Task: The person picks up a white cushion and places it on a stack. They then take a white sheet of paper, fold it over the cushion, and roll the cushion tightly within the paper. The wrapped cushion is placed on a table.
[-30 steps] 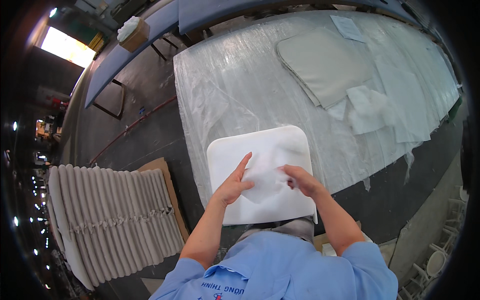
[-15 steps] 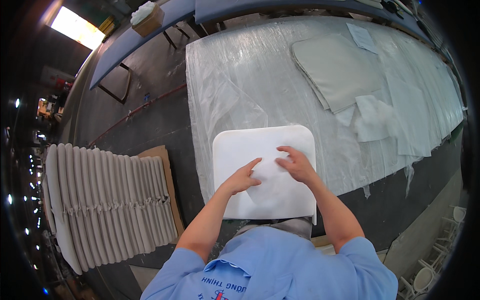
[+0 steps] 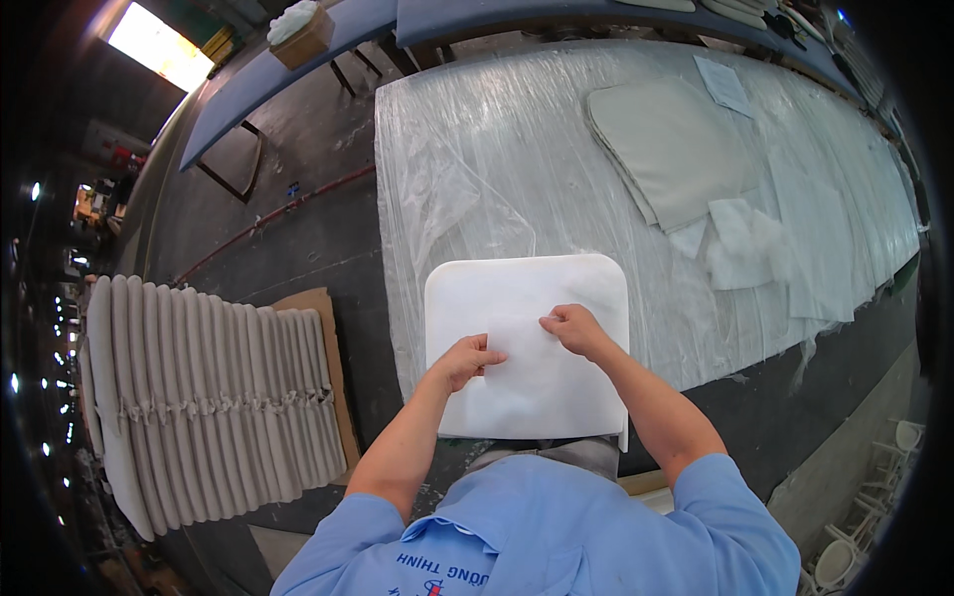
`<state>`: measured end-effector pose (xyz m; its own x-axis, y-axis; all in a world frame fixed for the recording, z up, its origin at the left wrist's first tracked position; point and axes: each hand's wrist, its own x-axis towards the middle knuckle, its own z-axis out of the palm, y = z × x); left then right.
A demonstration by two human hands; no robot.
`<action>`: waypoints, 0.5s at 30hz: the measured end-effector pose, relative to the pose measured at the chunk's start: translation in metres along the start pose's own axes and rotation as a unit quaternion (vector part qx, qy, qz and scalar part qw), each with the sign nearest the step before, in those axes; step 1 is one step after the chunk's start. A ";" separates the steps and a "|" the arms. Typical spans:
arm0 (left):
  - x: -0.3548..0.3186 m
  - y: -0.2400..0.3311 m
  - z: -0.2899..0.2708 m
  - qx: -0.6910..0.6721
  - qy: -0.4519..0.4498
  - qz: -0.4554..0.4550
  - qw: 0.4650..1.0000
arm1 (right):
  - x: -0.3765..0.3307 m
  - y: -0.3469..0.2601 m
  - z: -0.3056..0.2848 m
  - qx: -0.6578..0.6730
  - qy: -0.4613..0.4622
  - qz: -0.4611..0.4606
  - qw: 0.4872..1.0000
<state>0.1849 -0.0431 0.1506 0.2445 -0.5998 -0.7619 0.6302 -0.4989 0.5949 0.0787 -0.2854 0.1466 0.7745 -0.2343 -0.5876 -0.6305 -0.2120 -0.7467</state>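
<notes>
A white panel with rounded far corners point(image 3: 459, 288) lies in front of my body, partly over the near edge of a plastic-covered surface. Above its middle, a thin white sheet point(image 3: 523, 360) is pinched between my two hands. My left hand point(image 3: 463, 364) grips the sheet's left edge between thumb and fingers. Farther up, on the right, my right hand point(image 3: 578, 333) pinches its upper edge. White on white, the lower outline of the sheet is hard to make out.
Clear plastic point(image 3: 447, 129) covers the big surface ahead. On it lie stacked grey fabric pieces point(image 3: 666, 144), crumpled white wadding point(image 3: 740, 243) and a paper sheet point(image 3: 723, 84). Grey cushions point(image 3: 219, 397) stand in a row at left against cardboard point(image 3: 339, 387). Blue benches point(image 3: 234, 94) run behind; white chairs point(image 3: 840, 561) stand lower right.
Both hands had fingers spread above the white panel; now they have closed on the thin white sheet. The view has shifted slightly.
</notes>
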 end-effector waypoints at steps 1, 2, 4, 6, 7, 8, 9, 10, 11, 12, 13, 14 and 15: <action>0.003 -0.008 0.003 -0.032 -0.003 0.010 0.999 | 0.001 0.009 0.001 0.020 0.012 0.002 1.000; 0.005 -0.014 0.005 -0.038 0.013 0.006 0.999 | 0.000 0.015 0.003 0.039 0.021 0.003 0.999; 0.010 -0.022 0.010 -0.050 0.045 0.000 0.998 | -0.001 0.025 0.001 0.003 0.089 -0.024 0.996; 0.014 -0.024 0.016 0.002 0.066 0.021 0.998 | -0.006 0.030 -0.007 -0.105 0.202 -0.079 0.971; 0.016 -0.025 0.018 0.028 0.075 0.032 0.996 | -0.006 0.032 -0.014 -0.066 0.180 -0.082 0.978; 0.019 -0.024 0.020 0.070 0.068 0.043 0.994 | -0.007 0.028 -0.024 -0.025 0.157 -0.084 0.984; 0.019 -0.022 0.018 0.110 0.067 0.054 0.990 | -0.011 0.018 -0.031 0.017 0.129 -0.089 0.988; 0.019 -0.020 0.016 0.150 0.066 0.065 0.984 | -0.013 0.006 -0.029 0.032 0.074 -0.113 0.990; 0.018 -0.018 0.014 0.190 0.066 0.067 0.977 | -0.020 -0.015 -0.026 -0.030 0.015 -0.133 0.991; 0.014 -0.015 0.012 0.228 0.068 0.069 0.969 | -0.029 -0.042 -0.022 -0.092 -0.046 -0.153 0.983; 0.011 -0.009 0.015 0.269 0.061 0.074 0.958 | -0.036 -0.058 -0.018 -0.154 -0.099 -0.169 0.969; 0.012 0.000 0.022 0.293 0.055 0.076 0.952 | -0.035 -0.056 -0.010 -0.217 -0.085 -0.176 0.956; 0.013 0.008 0.030 0.316 0.049 0.078 0.944 | -0.030 -0.050 0.000 -0.279 -0.071 -0.181 0.940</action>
<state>0.1710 -0.0735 0.1530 0.3854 -0.6515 -0.6535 0.0231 -0.7012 0.7126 0.0868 -0.2680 0.2019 0.9172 0.0705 -0.3922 -0.2214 -0.7281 -0.6487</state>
